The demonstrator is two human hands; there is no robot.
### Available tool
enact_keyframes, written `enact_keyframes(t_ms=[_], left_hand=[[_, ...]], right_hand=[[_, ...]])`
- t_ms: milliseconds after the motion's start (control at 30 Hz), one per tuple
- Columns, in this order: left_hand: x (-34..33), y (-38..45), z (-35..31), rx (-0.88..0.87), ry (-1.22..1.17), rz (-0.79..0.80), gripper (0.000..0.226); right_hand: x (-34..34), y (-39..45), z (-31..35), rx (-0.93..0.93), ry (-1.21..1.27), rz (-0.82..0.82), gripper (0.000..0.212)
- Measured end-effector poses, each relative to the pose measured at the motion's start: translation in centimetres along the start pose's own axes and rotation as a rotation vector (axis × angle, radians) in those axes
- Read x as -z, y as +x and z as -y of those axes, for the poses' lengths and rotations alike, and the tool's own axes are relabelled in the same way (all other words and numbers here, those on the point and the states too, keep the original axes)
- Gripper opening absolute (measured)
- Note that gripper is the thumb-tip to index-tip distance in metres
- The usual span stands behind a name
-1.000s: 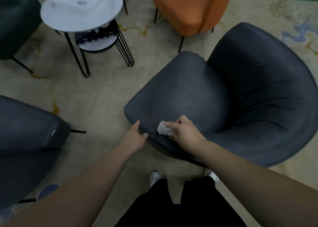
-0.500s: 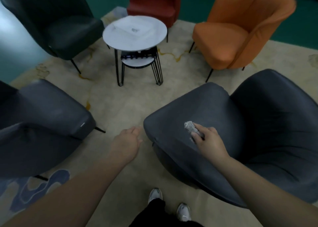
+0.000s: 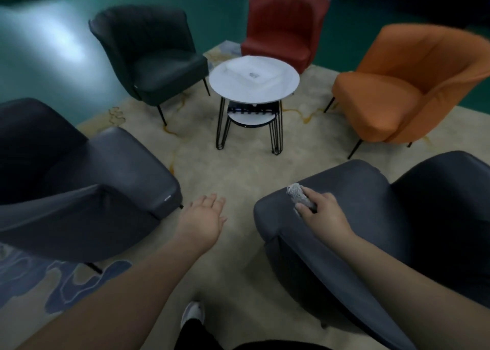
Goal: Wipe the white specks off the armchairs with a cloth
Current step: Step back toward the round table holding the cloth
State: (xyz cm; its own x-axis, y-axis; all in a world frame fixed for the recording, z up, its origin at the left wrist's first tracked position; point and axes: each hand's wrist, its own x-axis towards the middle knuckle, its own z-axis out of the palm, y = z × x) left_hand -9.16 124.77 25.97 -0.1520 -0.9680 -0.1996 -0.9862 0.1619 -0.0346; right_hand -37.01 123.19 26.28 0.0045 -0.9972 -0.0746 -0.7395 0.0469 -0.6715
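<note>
A grey armchair fills the near right. On its seat's front edge the right hand grips a balled grey cloth. The left hand hovers open over the rug.

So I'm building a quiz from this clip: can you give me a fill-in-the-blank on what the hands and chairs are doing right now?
1. The right hand holds a crumpled grey ____ on the dark grey armchair.
2. The left hand hangs open over the ____.
3. The round white table stands between the dark green armchair and the ____ armchair.
4. The armchair behind the table is ____.

Missing words: cloth; rug; orange; red.
</note>
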Motion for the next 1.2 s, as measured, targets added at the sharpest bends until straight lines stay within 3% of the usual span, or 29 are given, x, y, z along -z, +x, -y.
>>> enact_keyframes(t_ms=[333, 533, 800, 1200], left_hand=[[1.7, 4.3, 16.7, -0.129, 0.124, -0.048, 0.058], [2.7, 7.9, 23.2, -0.187, 0.11, -0.066, 0.058], [4.1, 15.5, 25.6, -0.213, 0.072, -0.057, 0.058], [5.9, 35.8, 24.4, -0.193, 0.097, -0.015, 0.06]], right_hand=[[-11.1, 8.3, 14.3, 0.002, 0.003, -0.097, 0.045], [-15.6, 11.1, 19.6, -0.015, 0.075, -0.205, 0.044], [-15.1, 18.0, 20.7, -0.049, 0.084, -0.226, 0.044], [-10.9, 37.4, 16.7, -0.059, 0.126, -0.186, 0.045]])
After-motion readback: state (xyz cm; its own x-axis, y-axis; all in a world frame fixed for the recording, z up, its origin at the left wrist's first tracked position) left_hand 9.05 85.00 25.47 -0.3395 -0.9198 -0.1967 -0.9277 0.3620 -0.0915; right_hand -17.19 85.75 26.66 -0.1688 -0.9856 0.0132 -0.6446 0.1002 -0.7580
